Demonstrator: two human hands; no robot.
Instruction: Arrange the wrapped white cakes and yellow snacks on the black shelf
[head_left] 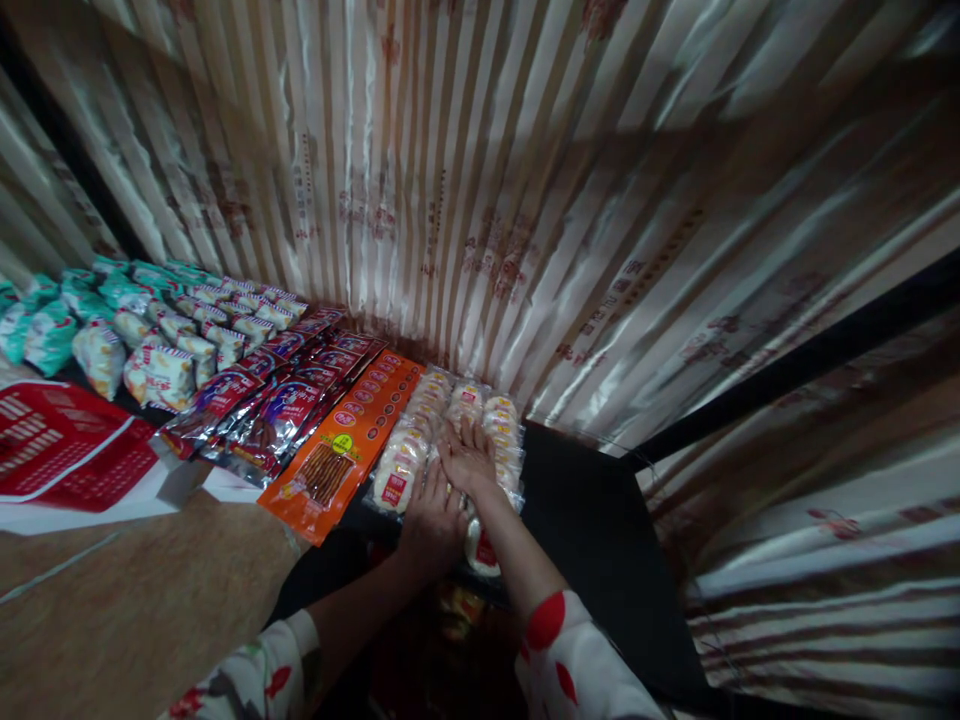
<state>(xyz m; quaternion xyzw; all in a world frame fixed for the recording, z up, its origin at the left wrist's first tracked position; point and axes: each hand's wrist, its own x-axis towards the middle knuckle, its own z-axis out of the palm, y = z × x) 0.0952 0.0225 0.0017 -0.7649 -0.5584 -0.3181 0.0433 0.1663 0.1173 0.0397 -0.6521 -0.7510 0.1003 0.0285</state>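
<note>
Rows of clear-wrapped, pale round crackers [401,470] with red and yellow labels lie on a black shelf [592,530]. My left hand [433,522] rests on the near middle of these packs, fingers stretched forward. Slightly farther away, my right hand [469,460] lies flat over the middle row with its fingers spread. Both hands touch the wrappers, and neither grips a pack that I can make out. Part of the middle row is hidden under them. Directly left of the crackers is an orange snack packet [345,440] with a window showing brown sticks.
Dark red snack packets [289,385] overlap farther left. Beyond them stand several white bags [161,370] and green-and-white bags [52,330]. A red-and-white box [67,450] is at the left. Striped, printed curtain [420,200] hangs behind, and a black frame bar [795,360] slants at the right.
</note>
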